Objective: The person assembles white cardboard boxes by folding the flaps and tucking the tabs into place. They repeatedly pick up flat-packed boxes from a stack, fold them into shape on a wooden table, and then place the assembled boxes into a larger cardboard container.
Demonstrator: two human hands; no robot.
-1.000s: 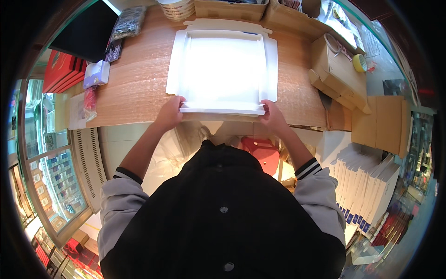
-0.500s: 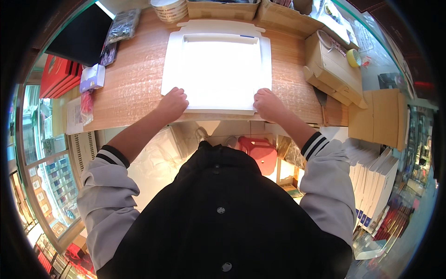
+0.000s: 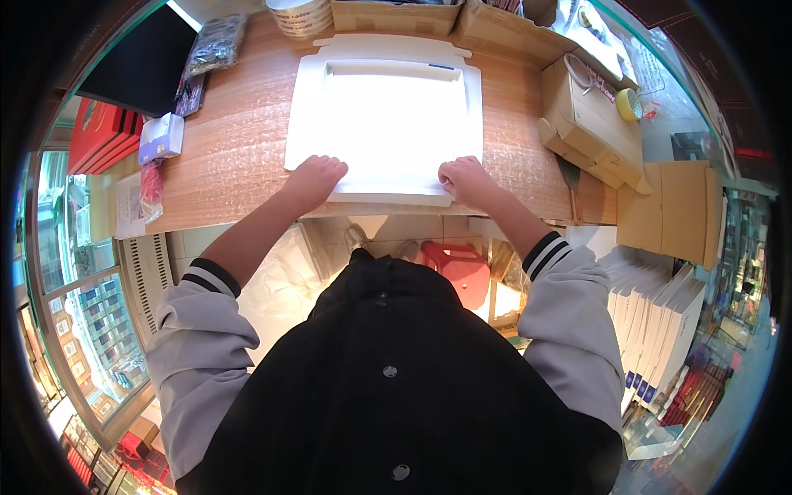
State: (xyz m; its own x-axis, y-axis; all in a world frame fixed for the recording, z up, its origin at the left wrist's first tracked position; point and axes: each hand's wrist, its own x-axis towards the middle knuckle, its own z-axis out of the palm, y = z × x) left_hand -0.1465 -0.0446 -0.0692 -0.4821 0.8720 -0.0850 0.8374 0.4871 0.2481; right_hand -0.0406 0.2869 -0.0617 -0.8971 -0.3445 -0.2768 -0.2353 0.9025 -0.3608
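Note:
A white cardboard box [image 3: 392, 124], shallow and part folded, lies on the wooden table in front of me. Its far flap stretches toward the back, and bright glare washes out the inside. My left hand [image 3: 318, 180] is closed at the near left corner, fingers curled over the near edge. At the near right corner my right hand [image 3: 470, 180] grips the same edge, its fingers curled inward. What the fingertips press on is partly hidden by the hands.
Cardboard boxes [image 3: 590, 124] and a yellow tape roll [image 3: 629, 105] stand on the right, beside a scraper-like tool [image 3: 572, 186]. Leftward are a tissue box [image 3: 162, 138], a plastic-wrapped pack [image 3: 216, 44] and red boxes [image 3: 101, 136]. A red stool [image 3: 459, 272] sits beneath the table.
Both hands have slid inward along the near edge, the left one to the right and the right one slightly to the left. The white box has stayed in place.

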